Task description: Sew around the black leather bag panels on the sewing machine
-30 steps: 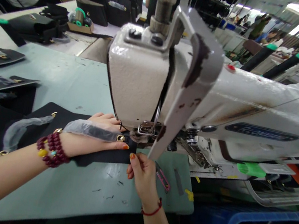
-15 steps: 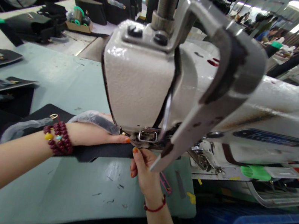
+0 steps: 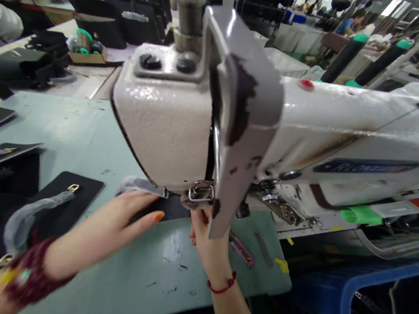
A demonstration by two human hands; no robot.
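Observation:
A black leather-like panel [image 3: 173,209] lies under the head of a white sewing machine [image 3: 166,128], near the metal presser parts [image 3: 200,193]. On it is a handle wrapped in clear plastic [image 3: 139,185]. My left hand [image 3: 118,222] rests at the panel's left part by this handle, fingers stretched, thumb spread away; the fingertips are partly hidden. My right hand [image 3: 209,240] pinches the panel's near edge just below the presser parts. The machine's grey metal bracket [image 3: 249,126] covers part of that hand.
Other black panels with plastic-wrapped handles [image 3: 75,204] lie on the green tabletop [image 3: 77,129] at left. Pink thread snips [image 3: 242,251] and a thin blade-like strip [image 3: 264,249] lie right of my right hand. A blue crate [image 3: 349,304] holding dark pieces stands at lower right.
My left hand has drawn back left and its thumb has lifted off the panel. Another panel at left shows more fully. The view has turned, while my right hand stays by the presser parts.

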